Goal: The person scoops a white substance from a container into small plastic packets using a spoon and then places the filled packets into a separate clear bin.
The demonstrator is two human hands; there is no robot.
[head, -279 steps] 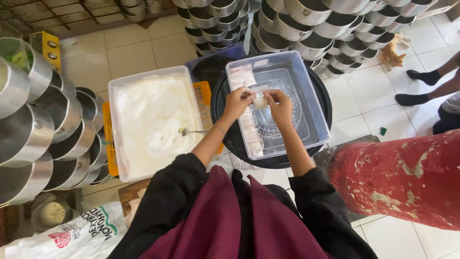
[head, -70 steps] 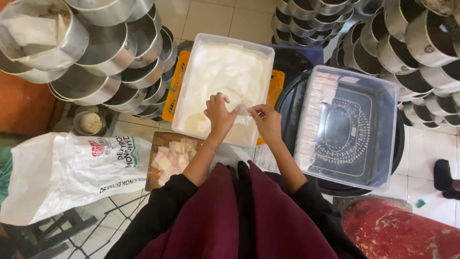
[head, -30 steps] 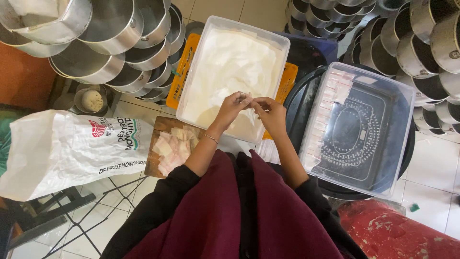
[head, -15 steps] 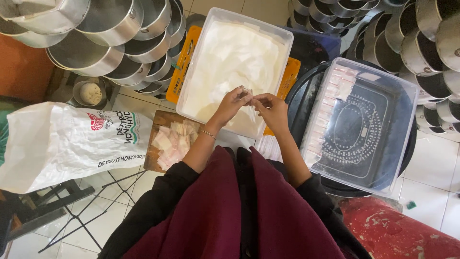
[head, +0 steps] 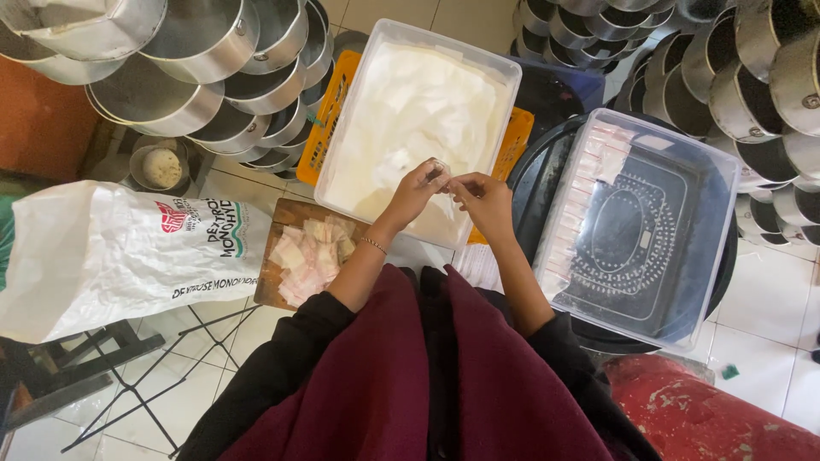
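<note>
Both hands, left hand and right hand, fingers pinching small clear plastic packet over rectangular tub of white powder.

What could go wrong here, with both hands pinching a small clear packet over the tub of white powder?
The small clear packet, pinched between the left hand and right hand, could slip into the tub of white powder below and get buried. The loose pile of packets reaches the wooden board's edge, so a brushing left forearm might knock some onto the floor.
</note>
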